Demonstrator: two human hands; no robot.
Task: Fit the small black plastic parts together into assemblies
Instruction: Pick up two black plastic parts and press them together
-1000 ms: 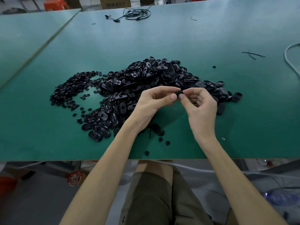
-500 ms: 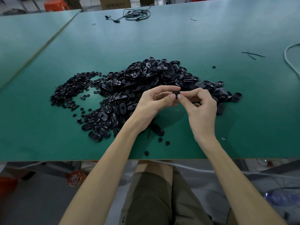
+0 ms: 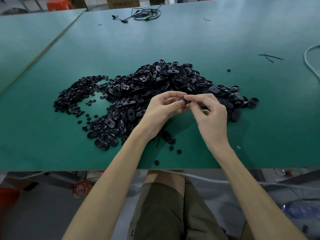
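A big heap of black oval plastic shells (image 3: 166, 84) lies on the green table (image 3: 225, 40), with a flatter spread of small round black pieces (image 3: 76, 94) at its left. Above the heap's near edge, my left hand (image 3: 164, 110) and my right hand (image 3: 209, 115) meet fingertip to fingertip. Both pinch one small black part (image 3: 185, 101) between thumb and fingers. Most of that part is hidden by the fingertips.
A few loose black pieces (image 3: 174, 149) lie near the table's front edge (image 3: 52, 169). A coiled black cable (image 3: 145, 14) sits at the far side, black strips (image 3: 270, 57) and a white cord (image 3: 310, 61) at the right. My knees are under the table.
Both hands stay together over the heap; the fingertips have shifted slightly on the small part, and the hands sit a touch lower than a second ago.
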